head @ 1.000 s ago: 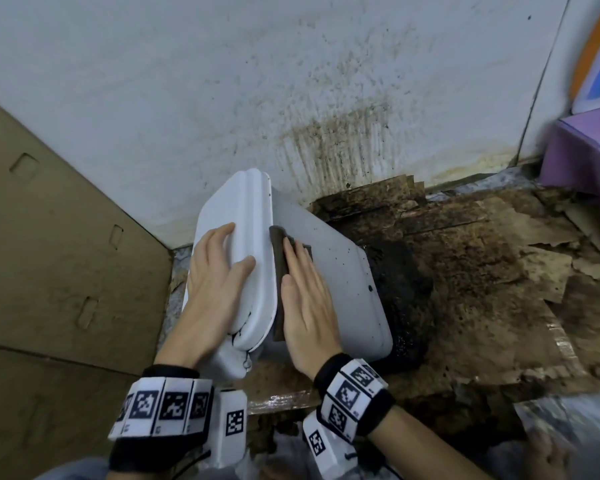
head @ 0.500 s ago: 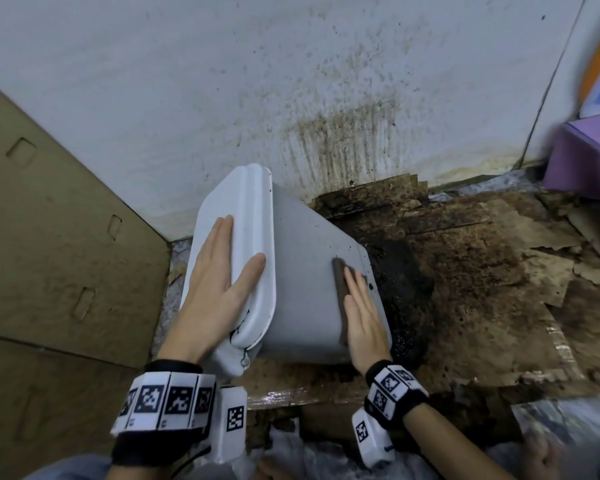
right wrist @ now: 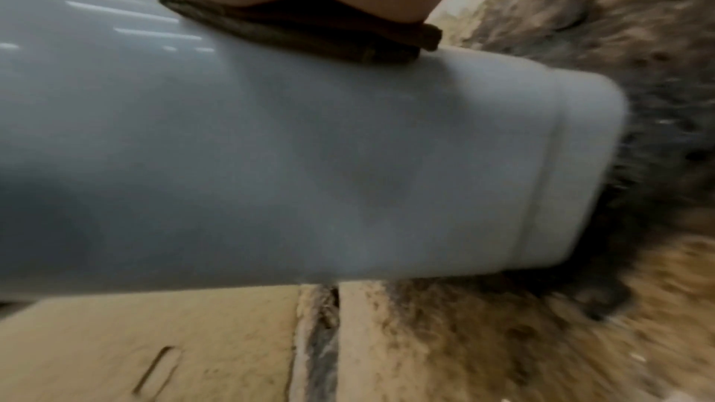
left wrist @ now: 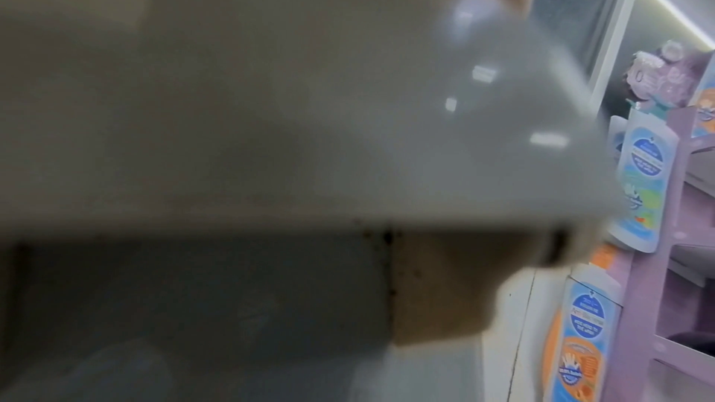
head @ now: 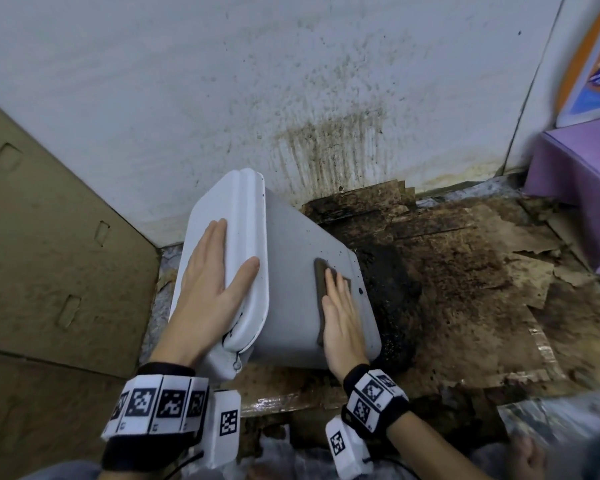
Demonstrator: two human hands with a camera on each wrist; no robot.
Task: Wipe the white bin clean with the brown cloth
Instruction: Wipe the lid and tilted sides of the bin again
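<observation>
While the white plastic lidded bin (head: pixel 291 271) lies tipped on its side over soiled, stained cardboard sheets (head: pixel 465 289) at the foot of a spattered white wall (head: pixel 222 81), the left hand (head: pixel 212 289) rests flat, fingers straight, on its lid to steady it. The right hand (head: pixel 343 317), fingers also straight, presses the folded brown cloth (head: pixel 321 289) against the upturned side, near the base end. Wiping appears to be under way: most of this side looks clean, though dark specks (head: pixel 340 252) remain by the base edge. The other faces, the lid and the underside cannot be judged and probably await cleaning.
</observation>
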